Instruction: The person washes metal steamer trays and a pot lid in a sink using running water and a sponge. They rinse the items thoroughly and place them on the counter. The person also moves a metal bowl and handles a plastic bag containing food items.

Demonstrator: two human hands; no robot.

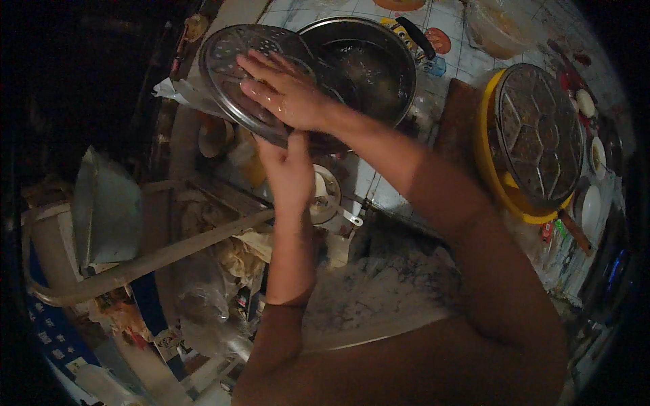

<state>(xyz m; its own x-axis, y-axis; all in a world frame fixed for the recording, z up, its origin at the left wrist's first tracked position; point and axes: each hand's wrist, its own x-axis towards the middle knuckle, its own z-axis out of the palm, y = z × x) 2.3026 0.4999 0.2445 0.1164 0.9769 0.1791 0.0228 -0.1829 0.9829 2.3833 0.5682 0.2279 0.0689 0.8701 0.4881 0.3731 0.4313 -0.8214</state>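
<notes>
A round perforated metal steamer tray (223, 48) is tilted over the left side of a dark metal pot (378, 76), which has liquid in it and a black handle. My left hand (287, 160) grips the tray's near rim, its thumb on the upper side and its fingers hidden beneath. My right hand (284, 94) lies flat on the tray with its fingers spread; the skin looks wet. Right of the pot stands a yellow basin (487, 147) with a patterned round lid or tray (541, 132) leaning on it.
A white ladle or strainer handle (350, 215) rests over a small round container at the table edge. A plastic bowl (495, 30) stands at the back right. Bowls and a brown-handled tool (576, 233) lie at the right. A pale bin (109, 213) and a metal frame (152, 259) are at the lower left.
</notes>
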